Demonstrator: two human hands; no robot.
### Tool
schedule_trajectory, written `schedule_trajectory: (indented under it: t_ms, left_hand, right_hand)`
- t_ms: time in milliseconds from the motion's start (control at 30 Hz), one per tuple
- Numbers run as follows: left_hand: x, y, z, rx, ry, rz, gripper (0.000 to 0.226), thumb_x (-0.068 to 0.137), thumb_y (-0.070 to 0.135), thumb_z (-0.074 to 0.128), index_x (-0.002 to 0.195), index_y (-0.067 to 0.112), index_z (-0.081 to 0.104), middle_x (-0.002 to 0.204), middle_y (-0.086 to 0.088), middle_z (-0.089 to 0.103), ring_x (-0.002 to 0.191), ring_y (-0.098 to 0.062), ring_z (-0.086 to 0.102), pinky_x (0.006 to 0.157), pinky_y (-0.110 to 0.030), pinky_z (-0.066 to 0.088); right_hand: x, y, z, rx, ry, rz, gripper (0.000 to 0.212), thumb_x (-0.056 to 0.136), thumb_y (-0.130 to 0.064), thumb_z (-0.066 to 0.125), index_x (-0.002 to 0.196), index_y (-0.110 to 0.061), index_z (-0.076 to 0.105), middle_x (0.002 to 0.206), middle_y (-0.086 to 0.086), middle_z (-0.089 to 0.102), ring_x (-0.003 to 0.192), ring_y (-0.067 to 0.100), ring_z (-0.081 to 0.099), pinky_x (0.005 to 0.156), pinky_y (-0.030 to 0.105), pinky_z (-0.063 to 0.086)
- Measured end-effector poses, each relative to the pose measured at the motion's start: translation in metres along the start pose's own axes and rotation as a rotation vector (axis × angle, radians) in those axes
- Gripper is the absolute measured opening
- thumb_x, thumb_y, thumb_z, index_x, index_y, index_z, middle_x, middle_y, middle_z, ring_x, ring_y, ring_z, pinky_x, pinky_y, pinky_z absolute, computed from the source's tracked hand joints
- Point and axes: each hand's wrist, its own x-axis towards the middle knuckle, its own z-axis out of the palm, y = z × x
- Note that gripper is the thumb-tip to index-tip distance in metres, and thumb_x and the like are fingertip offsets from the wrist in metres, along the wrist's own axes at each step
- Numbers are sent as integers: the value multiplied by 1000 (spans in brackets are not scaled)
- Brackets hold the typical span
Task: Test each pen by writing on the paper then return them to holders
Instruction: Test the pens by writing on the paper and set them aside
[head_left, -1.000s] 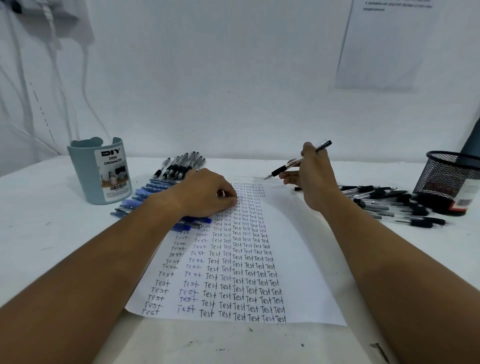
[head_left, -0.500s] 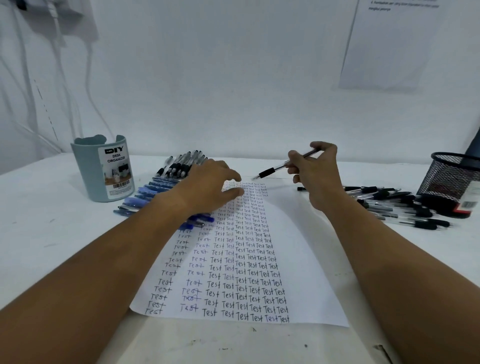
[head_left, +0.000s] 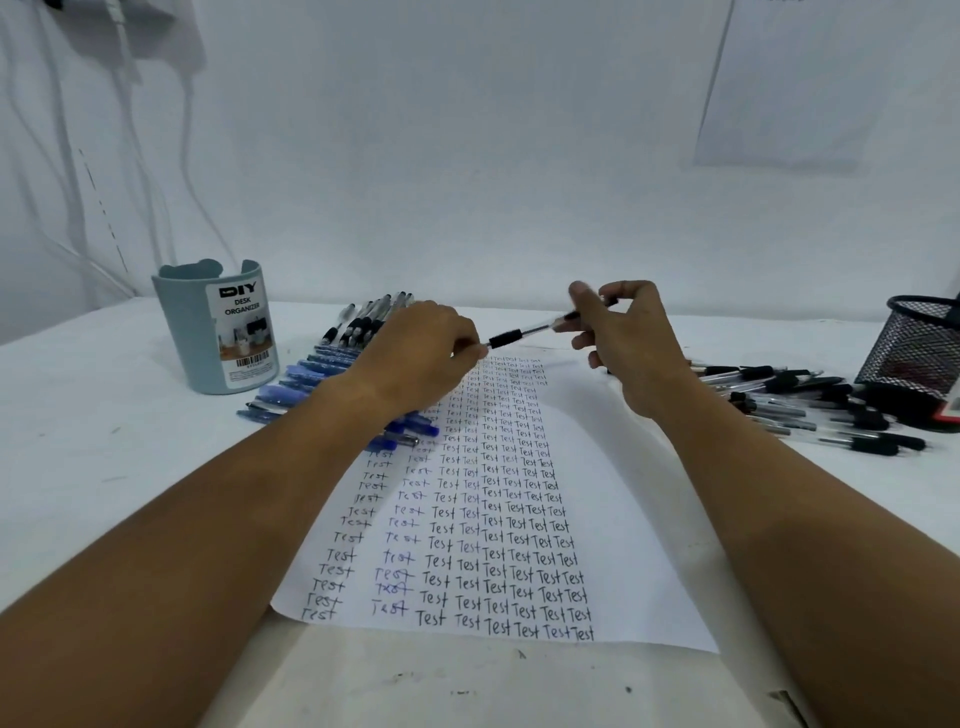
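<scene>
Head view: both hands meet over the far end of the paper (head_left: 613, 519). The right hand (head_left: 631, 338) holds a black-gripped pen (head_left: 524, 332) by its rear end, thumb and fingers pinched on the barrel, with the pen lying nearly level and pointing left. The left hand (head_left: 421, 358) has its fingertips closed on the pen's tip end; whether it grips a cap there or the bare point is hidden by the fingers. My reading is that the pen is being handed across or capped, not written with, since it is lifted off the sheet.

The sheet runs from the table's near edge toward the back, filled on its left half with columns of "Test"; its right half is blank. Left of it, partly under the left forearm, lies a row of blue pens (head_left: 311, 379) with a row of black and clear pens (head_left: 363, 319) behind them, and the grey-blue desk organizer (head_left: 215, 332) stands beyond, toward the table's far left. A loose heap of black pens (head_left: 810, 405) lies toward the right edge, beside the black mesh holder (head_left: 919, 348).

Risks from here: a pinch this light at both ends could let the pen drop and mark the sheet. The left forearm hovers close over the blue row and could scatter it. An exposed point could also ink the fingers.
</scene>
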Motion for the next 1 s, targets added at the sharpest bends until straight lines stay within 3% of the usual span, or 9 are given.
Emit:
schedule_trajectory:
  t_ms: [100, 167, 267, 400, 533, 633, 867, 1000]
  left_hand:
    - [1, -9, -6, 50, 62, -145, 26, 96, 30, 55, 91, 12, 73, 76, -4, 67, 71, -22, 60, 73, -34, 48]
    - [1, -17, -11, 95, 116, -247, 26, 97, 27, 53, 93, 9, 72, 76, -4, 65, 67, -21, 58, 67, -32, 47]
    - [-2, -33, -17, 145, 174, -387, 28, 98, 24, 50, 97, 5, 71, 77, -7, 64, 65, -18, 55, 68, -28, 44]
    - [-4, -53, -18, 222, 171, -495, 30, 98, 22, 50, 96, 1, 71, 85, -18, 69, 75, -29, 58, 71, -32, 43]
    - [-6, -62, -17, 254, 144, -550, 30, 96, 22, 52, 90, -1, 71, 81, -19, 67, 69, -28, 55, 66, -31, 43]
    - [-6, -66, -16, 261, 121, -564, 30, 96, 23, 52, 90, -1, 69, 83, -19, 66, 76, -33, 60, 69, -35, 48]
    - [-8, -71, -13, 295, 94, -581, 31, 95, 27, 55, 93, 0, 69, 85, -19, 66, 81, -34, 62, 70, -36, 50]
    - [-7, -73, -11, 284, 82, -605, 33, 95, 31, 57, 90, 0, 69, 82, -17, 66, 79, -32, 62, 65, -32, 45]
  right_hand:
    - [5, 7, -8, -597, 59, -164, 26, 97, -21, 49, 122, -14, 43, 93, 8, 69, 89, 26, 58, 70, 33, 43]
    - [7, 9, -14, -1069, 17, -194, 33, 91, -9, 47, 124, -12, 51, 105, 10, 65, 109, 34, 49, 84, 37, 41]
    - [5, 8, -15, -1375, -47, -102, 29, 89, -9, 50, 115, -13, 60, 118, 9, 60, 119, 34, 39, 94, 39, 35]
    - [2, 9, -14, -1471, -66, -69, 27, 89, -7, 49, 114, -13, 57, 112, 11, 58, 117, 34, 41, 91, 38, 34]
    - [3, 12, -14, -1485, -41, -75, 24, 91, -7, 49, 113, -13, 58, 110, 11, 58, 115, 34, 42, 88, 37, 33]
    - [6, 13, -14, -1464, -48, -126, 28, 88, -4, 48, 111, -15, 60, 109, 8, 60, 113, 32, 43, 83, 36, 32]
    - [5, 8, 0, -1157, -258, -315, 40, 90, -1, 50, 118, -27, 63, 117, -9, 65, 118, 20, 49, 100, 36, 39]
    - [8, 13, 1, -1345, -263, -287, 39, 92, -9, 48, 126, -25, 58, 128, -3, 59, 125, 23, 41, 99, 38, 35]
